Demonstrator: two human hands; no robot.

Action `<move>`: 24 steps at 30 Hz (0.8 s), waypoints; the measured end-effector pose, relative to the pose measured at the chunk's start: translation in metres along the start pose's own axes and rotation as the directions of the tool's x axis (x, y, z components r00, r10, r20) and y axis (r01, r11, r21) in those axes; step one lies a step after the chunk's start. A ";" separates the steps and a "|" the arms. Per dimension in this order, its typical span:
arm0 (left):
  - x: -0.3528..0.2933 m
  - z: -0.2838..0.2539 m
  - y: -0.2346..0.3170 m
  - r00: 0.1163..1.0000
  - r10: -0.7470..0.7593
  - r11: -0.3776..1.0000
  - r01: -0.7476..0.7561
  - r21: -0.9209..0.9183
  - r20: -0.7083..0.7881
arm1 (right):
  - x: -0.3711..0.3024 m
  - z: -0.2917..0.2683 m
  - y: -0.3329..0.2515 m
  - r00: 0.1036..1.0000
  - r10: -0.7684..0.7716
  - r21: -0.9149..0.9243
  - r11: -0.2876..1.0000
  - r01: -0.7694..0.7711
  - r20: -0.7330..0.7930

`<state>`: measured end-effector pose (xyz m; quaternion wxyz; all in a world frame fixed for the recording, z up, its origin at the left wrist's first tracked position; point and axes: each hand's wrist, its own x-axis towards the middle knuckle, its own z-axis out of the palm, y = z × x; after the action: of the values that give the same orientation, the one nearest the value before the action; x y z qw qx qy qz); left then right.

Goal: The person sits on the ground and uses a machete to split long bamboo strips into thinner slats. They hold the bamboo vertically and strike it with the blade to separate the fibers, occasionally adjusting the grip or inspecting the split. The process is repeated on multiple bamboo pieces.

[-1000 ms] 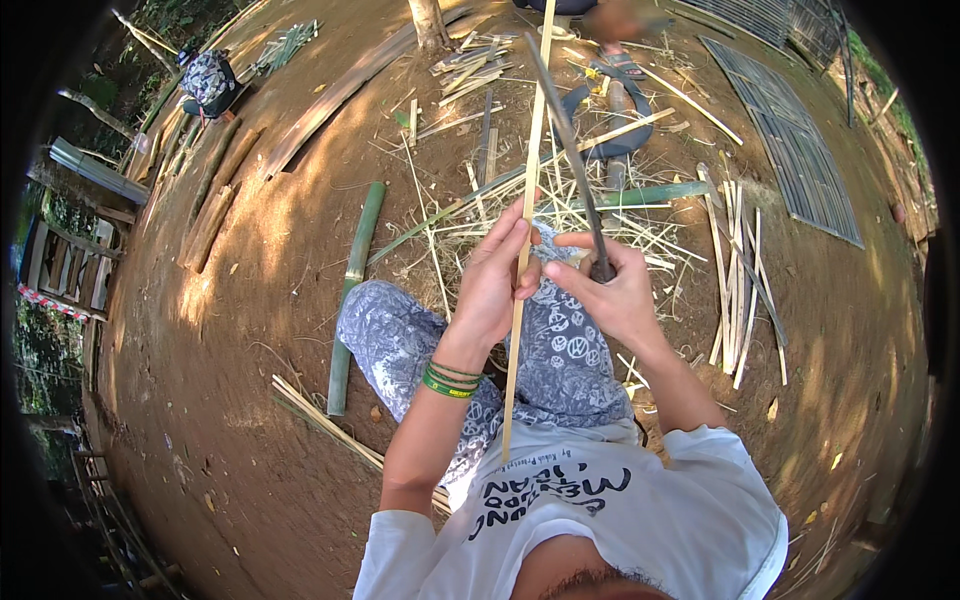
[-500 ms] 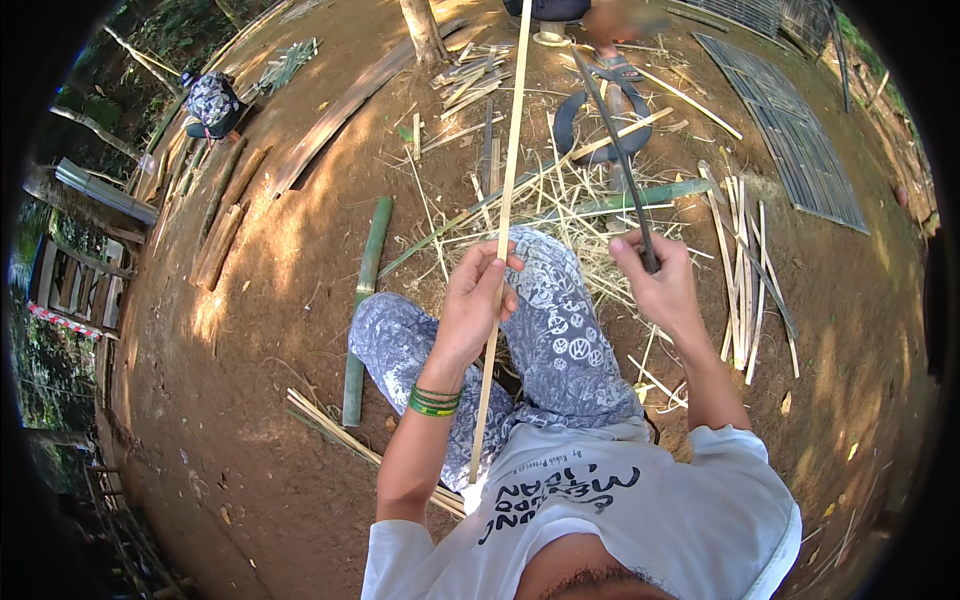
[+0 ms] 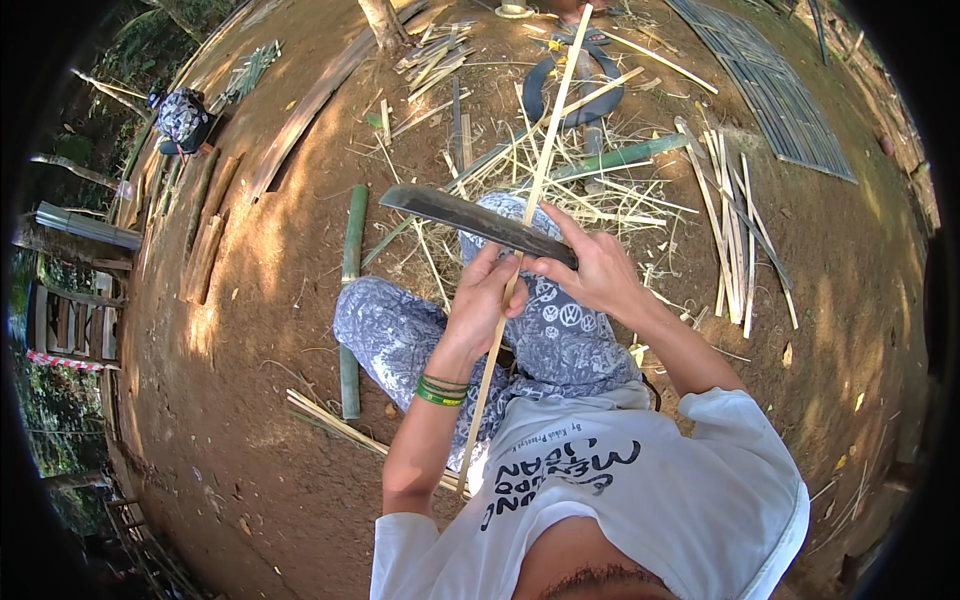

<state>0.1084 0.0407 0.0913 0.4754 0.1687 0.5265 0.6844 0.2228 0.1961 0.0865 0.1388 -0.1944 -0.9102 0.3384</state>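
Observation:
My left hand [image 3: 482, 300] is closed around a long, thin bamboo strip [image 3: 553, 130] that runs from beside my shirt, over my lap and away toward the far side. In my right hand [image 3: 598, 272] is a machete [image 3: 450, 214] with a dark, broad blade pointing left. Its blade lies across the strip just beyond my left fingers; whether its edge cuts into the strip I cannot tell. My right hand covers the handle, and my right fingertips come close to the left ones.
A green bamboo pole [image 3: 352, 290] lies left of my knee. Beyond my knees are tangled shavings [image 3: 620, 205] and a black ring-shaped object [image 3: 535, 90]. Split strips [image 3: 735, 230] lie at right, a slatted bamboo panel [image 3: 770, 90] farther off. Someone's foot shows at the far edge.
My right hand has moved left, and the machete has swung from pointing away to lying across the strip. The strip's far end now leans right. The view has shifted slightly.

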 end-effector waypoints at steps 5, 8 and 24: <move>0.004 -0.004 0.000 0.997 -0.052 0.983 0.062 -0.173 0.057 | 0.009 0.010 0.003 1.000 -0.009 -0.035 0.999 0.010 0.019; 0.008 -0.007 -0.005 0.997 -0.063 0.978 0.069 -0.195 0.036 | 0.013 0.012 -0.002 0.998 -0.057 -0.059 0.997 0.058 0.016; -0.005 -0.012 -0.015 0.990 -0.139 0.968 0.130 -0.214 -0.026 | 0.010 0.040 0.008 0.978 -0.184 -0.154 0.974 0.168 -0.095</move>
<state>0.1095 0.0296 0.0755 0.5250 0.0668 0.4704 0.7061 0.2006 0.1842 0.0533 0.2032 -0.1404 -0.9371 0.2467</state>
